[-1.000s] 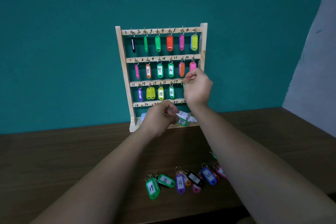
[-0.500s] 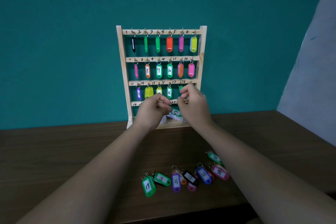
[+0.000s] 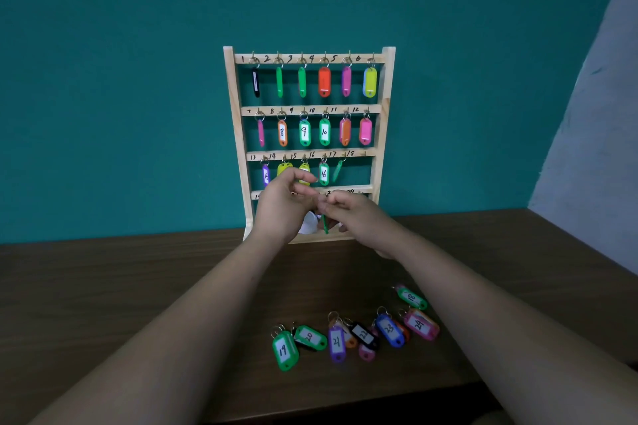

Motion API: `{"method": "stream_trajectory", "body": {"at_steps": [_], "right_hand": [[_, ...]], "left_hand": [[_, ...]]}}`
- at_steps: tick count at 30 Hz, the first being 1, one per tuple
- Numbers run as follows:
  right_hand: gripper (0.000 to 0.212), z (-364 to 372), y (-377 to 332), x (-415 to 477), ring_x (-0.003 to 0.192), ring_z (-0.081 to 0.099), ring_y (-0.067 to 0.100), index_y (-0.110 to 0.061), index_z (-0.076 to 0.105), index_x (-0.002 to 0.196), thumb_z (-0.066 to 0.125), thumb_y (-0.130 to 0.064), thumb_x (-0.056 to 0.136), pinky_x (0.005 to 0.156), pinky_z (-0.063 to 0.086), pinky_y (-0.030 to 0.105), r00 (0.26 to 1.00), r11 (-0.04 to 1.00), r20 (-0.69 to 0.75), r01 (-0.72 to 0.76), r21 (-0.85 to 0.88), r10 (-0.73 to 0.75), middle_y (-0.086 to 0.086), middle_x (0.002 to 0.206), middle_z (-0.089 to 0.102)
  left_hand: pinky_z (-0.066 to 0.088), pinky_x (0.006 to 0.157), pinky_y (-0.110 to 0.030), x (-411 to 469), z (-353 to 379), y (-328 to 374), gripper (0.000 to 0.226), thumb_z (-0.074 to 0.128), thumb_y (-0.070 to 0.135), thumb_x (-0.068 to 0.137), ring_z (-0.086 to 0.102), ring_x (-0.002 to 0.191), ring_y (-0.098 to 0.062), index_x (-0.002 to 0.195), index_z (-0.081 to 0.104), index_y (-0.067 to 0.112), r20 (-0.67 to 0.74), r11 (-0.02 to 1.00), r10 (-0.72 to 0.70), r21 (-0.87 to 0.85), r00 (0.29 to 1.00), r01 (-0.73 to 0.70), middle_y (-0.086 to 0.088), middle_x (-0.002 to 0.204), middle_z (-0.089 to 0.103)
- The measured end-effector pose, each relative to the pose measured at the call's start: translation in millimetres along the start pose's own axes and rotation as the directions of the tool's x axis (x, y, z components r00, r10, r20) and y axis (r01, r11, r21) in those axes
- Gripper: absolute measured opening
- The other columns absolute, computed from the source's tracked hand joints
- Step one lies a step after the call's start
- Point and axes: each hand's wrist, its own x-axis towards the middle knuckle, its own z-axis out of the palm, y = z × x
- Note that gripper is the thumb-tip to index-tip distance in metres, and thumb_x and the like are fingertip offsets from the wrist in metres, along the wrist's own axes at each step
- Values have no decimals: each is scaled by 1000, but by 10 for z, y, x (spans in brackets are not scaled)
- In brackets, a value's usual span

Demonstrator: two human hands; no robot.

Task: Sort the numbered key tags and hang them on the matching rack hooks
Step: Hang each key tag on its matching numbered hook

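**A:** Where is our tag?

**B:** Low in the centre of the frame, in front of the bottom rail of the rack. Our right hand pinches a thin green tag, which hangs edge-on from the fingertips. That grip is narrow and holds the tag.

**A:** And our left hand?

**B:** It's just left of the right hand, fingers curled. A white thing shows under the palm, but we cannot tell whether that grip holds it.

**A:** What else do we see?

**B:** The top two rows are hung, and so are hooks 13 to 17. The loose tags, among them 18 to 24, lie on the surface at the lower centre-right.
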Motion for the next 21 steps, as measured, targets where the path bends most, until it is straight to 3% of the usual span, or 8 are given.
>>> {"method": "stream_trajectory", "body": {"at_steps": [4, 7, 9, 13, 18, 21], "right_hand": [[22, -11, -37, 29, 88, 71, 7, -14, 73, 99, 62, -33, 105, 84, 51, 36, 1000, 999, 6, -19, 37, 18, -4, 94, 81], [19, -24, -84, 22, 86, 77, 16, -13, 78, 97, 63, -25, 103, 76, 52, 30, 999, 996, -16, -30, 87, 32, 1, 90, 81], [19, -31, -113, 28, 86, 79, 22, -13, 80, 95, 65, -23, 101, 78, 53, 32, 998, 993, -44, -39, 109, 44, 2, 88, 81], [20, -83, -123, 153, 85, 75, 25, -17, 80, 90, 67, -28, 100, 74, 51, 33, 983, 1000, -184, -26, 5, 26, -1, 82, 79], [24, -176, -148, 419, 73, 80, 20, -5, 71, 95, 61, -23, 108, 70, 62, 38, 898, 961, -413, -31, 275, 148, 5, 78, 80], [21, -190, -170, 510, 70, 79, 22, -5, 71, 101, 59, -21, 109, 57, 59, 31, 854, 918, -475, -11, 396, 215, 8, 78, 80]], "left_hand": [[50, 66, -13, 8, -12, -4, 32, 86, 8, 86, 71, 71, -2, 110, 66, 15, 7, 999, -8, -32, 1000, 9, -4, 85, 78], [56, 73, -21, 11, -14, -21, 33, 87, 9, 85, 75, 77, -10, 109, 66, 16, 9, 999, -16, -51, 1000, 17, -3, 85, 79], [56, 77, -26, 15, -15, -29, 33, 87, 10, 84, 76, 79, -12, 109, 66, 16, 11, 998, -19, -56, 1000, 20, -3, 86, 79], [53, 74, -27, 3, -23, -27, 29, 87, 17, 86, 73, 77, -7, 107, 67, 19, -19, 998, -33, -48, 999, 32, -1, 87, 79], [59, 87, -45, -34, -33, -98, 19, 86, 19, 87, 73, 86, -23, 99, 72, 21, 24, 999, -44, -8, 999, 45, -2, 84, 76], [57, 84, -43, -81, -22, -128, 14, 83, 16, 88, 71, 86, -26, 95, 73, 22, 103, 995, -32, 98, 994, 22, -5, 83, 75]]}}
